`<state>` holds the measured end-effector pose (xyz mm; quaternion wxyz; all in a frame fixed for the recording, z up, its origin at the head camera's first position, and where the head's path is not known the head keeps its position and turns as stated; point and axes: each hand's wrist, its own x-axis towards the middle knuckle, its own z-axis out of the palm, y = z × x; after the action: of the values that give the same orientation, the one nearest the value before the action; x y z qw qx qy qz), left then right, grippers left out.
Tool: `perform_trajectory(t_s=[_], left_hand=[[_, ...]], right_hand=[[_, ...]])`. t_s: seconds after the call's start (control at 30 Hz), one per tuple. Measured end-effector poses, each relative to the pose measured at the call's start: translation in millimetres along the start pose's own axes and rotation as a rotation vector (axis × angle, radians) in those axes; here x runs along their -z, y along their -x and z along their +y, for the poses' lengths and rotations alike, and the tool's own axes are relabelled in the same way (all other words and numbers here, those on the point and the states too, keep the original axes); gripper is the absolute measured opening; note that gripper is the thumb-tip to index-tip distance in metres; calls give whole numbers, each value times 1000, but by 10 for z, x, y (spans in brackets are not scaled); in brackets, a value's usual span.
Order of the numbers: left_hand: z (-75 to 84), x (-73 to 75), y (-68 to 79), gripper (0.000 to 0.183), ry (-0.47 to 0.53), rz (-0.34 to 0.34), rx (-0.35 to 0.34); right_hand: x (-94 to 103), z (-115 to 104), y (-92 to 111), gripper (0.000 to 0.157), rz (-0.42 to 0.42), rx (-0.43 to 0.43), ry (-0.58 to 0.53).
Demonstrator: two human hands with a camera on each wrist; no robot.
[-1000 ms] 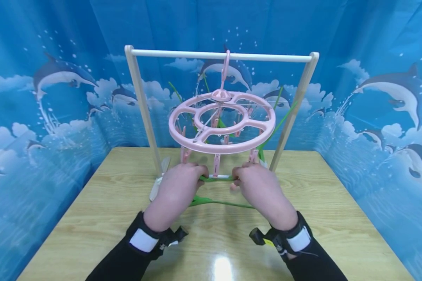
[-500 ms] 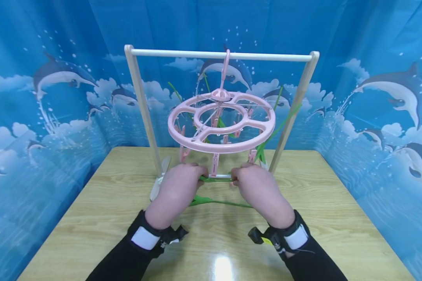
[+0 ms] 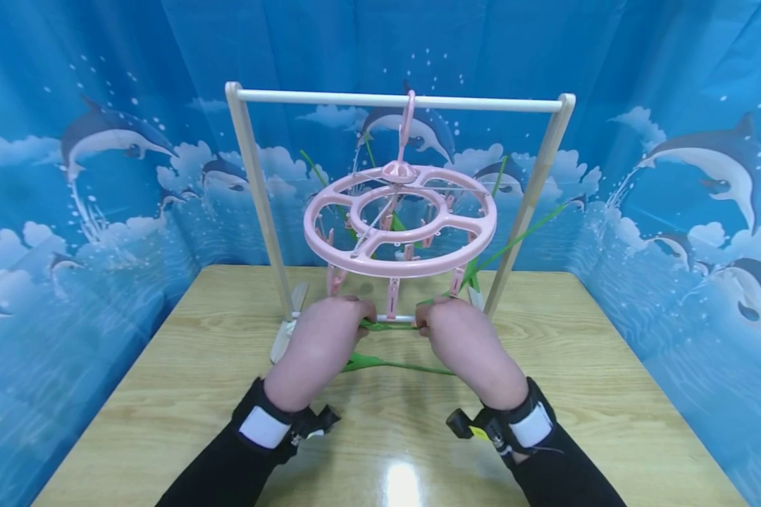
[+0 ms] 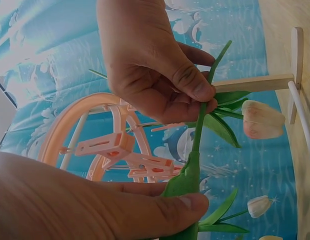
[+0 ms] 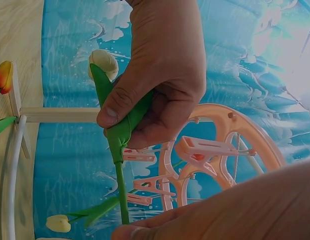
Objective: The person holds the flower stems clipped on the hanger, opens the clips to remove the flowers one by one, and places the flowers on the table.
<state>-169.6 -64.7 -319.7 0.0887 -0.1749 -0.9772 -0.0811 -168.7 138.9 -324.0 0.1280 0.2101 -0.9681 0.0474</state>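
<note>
My left hand [image 3: 332, 320] pinches the leaves [image 4: 182, 195] of an artificial tulip between thumb and fingers. My right hand [image 3: 459, 320] pinches the same tulip's stem [image 5: 121, 182] a short way to the right. Beyond my left hand in the right wrist view shows a cream bloom [image 5: 103, 64]. Above both hands hangs a pink round clip hanger [image 3: 399, 267], its clothespins [image 3: 393, 296] dangling close over my fingers. Another green stem with leaves [image 3: 380, 363] lies on the table below the hands, partly hidden by my forearms.
The hanger hooks onto the top bar [image 3: 330, 96] of a wooden rack whose posts [image 3: 529, 201] stand either side. Several tulips hang bloom-down around the hanger, including a pale pink one [image 4: 262, 120]. An orange-yellow bloom [image 5: 3, 77] is near the rack's foot. A dolphin-print curtain [image 3: 101, 211] surrounds the table.
The green stem slanting up at the right has tipped lower and farther right. The hanger sways slightly. My right hand has shifted a little to the left; my left hand stays nearly still.
</note>
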Motion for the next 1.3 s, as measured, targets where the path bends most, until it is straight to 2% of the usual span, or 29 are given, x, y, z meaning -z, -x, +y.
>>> perform_trajectory(t_s=[0.67, 0.9, 1.3], left_hand=[[-73, -107, -44, 20, 54, -26, -16], [-81, -122, -64, 20, 46, -31, -19], [-103, -180, -78, 15, 17, -26, -79]], right_hand=[[-86, 27, -56, 5, -102, -24, -49], [-106, 32, -57, 5, -96, -24, -59], [-168, 48, -75, 10, -92, -22, -78]])
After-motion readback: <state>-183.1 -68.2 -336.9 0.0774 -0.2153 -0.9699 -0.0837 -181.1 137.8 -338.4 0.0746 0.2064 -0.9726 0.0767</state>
